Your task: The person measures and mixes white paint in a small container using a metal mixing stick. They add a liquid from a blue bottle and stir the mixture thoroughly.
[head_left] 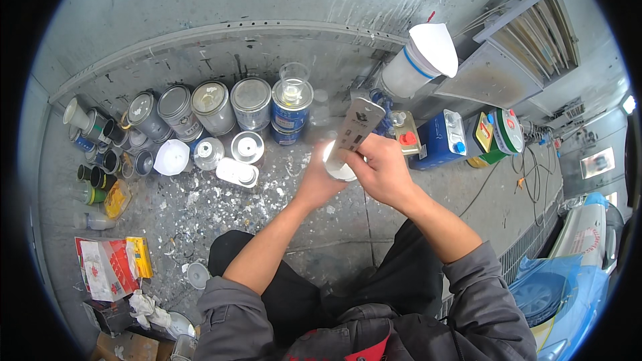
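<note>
My left hand (319,182) is wrapped round a small cup (345,173) with white in it, held in front of me above the floor. My right hand (384,170) grips a flat, pale mixing stick (361,122) with dark slots and markings. The stick slants up and away from the cup; its lower end is at the cup's mouth, and I cannot tell how deep it reaches. Beyond the hands stands a blue paint can (291,119) with a clear cup (293,79) on its lid.
Several grey paint cans (214,103) line the wall, with white-topped containers (208,154) before them. A blue jerrycan (438,140) and a white bucket-like container (408,70) stand right. Stacked cups (100,177) and a red-white box (107,267) lie left. A car under blue film (545,287) is right.
</note>
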### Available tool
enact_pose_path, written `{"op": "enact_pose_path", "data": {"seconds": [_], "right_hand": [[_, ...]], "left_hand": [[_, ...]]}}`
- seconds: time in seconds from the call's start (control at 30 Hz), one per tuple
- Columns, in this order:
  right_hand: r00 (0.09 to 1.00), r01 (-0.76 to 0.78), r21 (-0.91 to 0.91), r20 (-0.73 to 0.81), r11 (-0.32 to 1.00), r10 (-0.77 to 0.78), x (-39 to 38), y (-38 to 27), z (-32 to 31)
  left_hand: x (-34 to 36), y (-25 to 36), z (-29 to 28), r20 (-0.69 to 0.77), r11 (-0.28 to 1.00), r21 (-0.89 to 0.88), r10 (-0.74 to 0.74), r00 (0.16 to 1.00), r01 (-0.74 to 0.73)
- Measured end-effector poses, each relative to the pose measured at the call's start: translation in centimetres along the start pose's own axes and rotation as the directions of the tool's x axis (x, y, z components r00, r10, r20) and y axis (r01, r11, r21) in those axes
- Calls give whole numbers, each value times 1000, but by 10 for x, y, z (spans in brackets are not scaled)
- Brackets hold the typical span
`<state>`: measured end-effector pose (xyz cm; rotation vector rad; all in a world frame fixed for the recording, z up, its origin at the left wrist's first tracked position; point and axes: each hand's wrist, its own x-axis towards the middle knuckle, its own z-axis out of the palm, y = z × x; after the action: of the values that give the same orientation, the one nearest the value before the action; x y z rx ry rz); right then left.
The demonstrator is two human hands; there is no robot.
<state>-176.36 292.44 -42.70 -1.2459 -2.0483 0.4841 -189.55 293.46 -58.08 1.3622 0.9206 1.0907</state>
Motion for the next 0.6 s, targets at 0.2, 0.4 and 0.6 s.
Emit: {"op": "enact_pose_path", "data": {"seconds": [0.2,0.4,0.6], "right_hand": [[1000,9,-10,-5,1000,-9,-1,-2,-4],[1000,17,-8,0,1000,-17,0,-3,-4],[1000,17,-19,1,1000,-17,-1,0,-4]], "left_hand": [[-2,0,1,5,999,44,-24,1000,23],[-3,7,-1,35,997,34,-67,997,66],[-3,6,0,41,999,39,-21,999,19]]}}
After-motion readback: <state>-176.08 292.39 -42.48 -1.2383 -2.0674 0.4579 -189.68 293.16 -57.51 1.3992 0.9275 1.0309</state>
